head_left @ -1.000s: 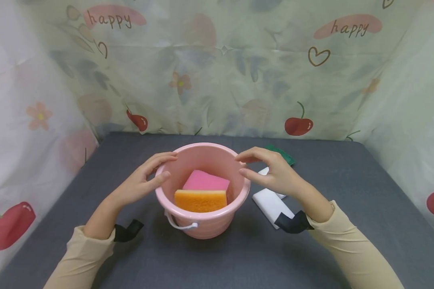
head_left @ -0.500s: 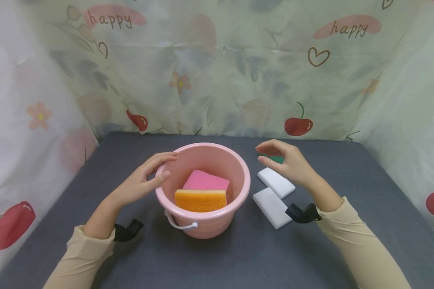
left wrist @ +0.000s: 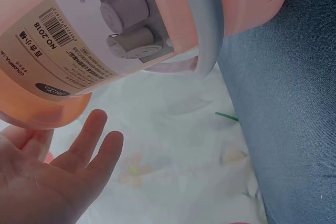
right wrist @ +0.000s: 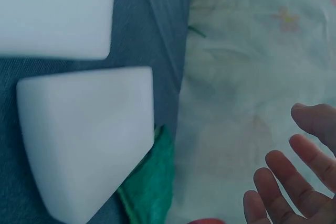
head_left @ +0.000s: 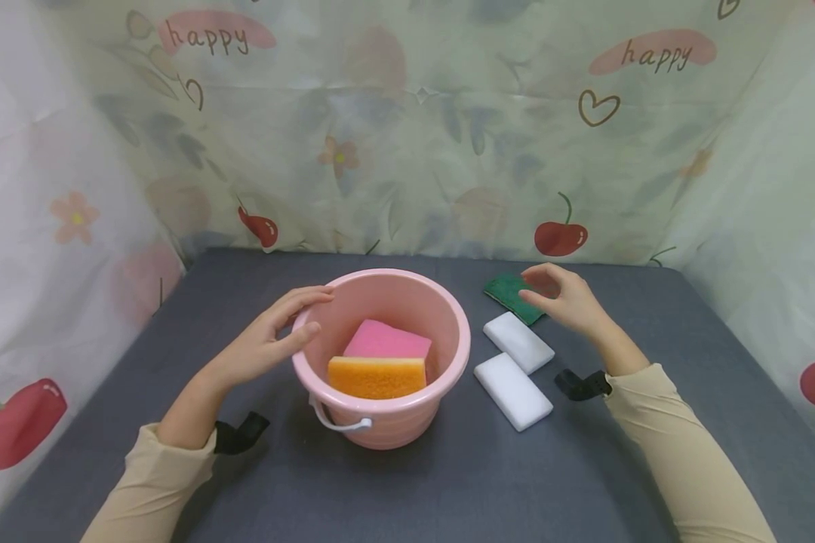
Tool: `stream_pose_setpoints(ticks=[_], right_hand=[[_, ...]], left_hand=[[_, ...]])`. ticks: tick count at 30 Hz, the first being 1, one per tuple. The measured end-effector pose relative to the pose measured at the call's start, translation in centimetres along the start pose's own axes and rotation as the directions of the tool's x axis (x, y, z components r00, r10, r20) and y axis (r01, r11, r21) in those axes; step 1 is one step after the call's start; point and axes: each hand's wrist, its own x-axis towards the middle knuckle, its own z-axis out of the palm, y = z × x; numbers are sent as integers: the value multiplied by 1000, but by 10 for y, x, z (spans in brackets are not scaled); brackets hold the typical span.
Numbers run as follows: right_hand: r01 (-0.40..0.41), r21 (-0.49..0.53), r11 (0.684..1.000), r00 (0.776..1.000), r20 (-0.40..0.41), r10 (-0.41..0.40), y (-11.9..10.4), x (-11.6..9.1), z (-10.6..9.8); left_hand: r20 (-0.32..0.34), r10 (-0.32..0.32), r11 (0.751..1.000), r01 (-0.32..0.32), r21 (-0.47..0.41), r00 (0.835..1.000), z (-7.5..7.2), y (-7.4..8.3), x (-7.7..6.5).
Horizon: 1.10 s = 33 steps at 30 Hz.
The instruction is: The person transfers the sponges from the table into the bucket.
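Green scouring pad (head_left: 504, 291) lies just left of right hand (head_left: 568, 303), the nearer one, long axis slanting far-left to near-right. Right thumb and fingers apart, empty; left hand (head_left: 272, 335) loose at pink bucket (head_left: 463, 348) rim.

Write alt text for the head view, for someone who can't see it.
A left hand is at the rim of a pink bucket holding a pink sponge and an orange sponge. The right hand, empty, is beside a green pad, with two white blocks nearer the camera.
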Motion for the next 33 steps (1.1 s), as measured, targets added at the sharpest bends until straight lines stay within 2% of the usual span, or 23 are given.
stream_pose_setpoints(ticks=[13, 18, 23, 33], right_hand=[[-154, -119, 981, 987, 21, 158, 45, 7, 6], [-196, -128, 972, 980, 18, 200, 57, 9, 11], [-194, -142, 971, 980, 17, 199, 66, 12, 16], [-175, -187, 967, 982, 34, 184, 75, 13, 24]], left_hand=[[3, -3, 1000, 4, -5, 1000, 0, 0, 0], [-3, 10, 1000, -10, 6, 1000, 1, -1, 0], [-4, 26, 1000, -26, 9, 1000, 1, -1, 0], [0, 2, 1000, -2, 16, 1000, 0, 0, 1]])
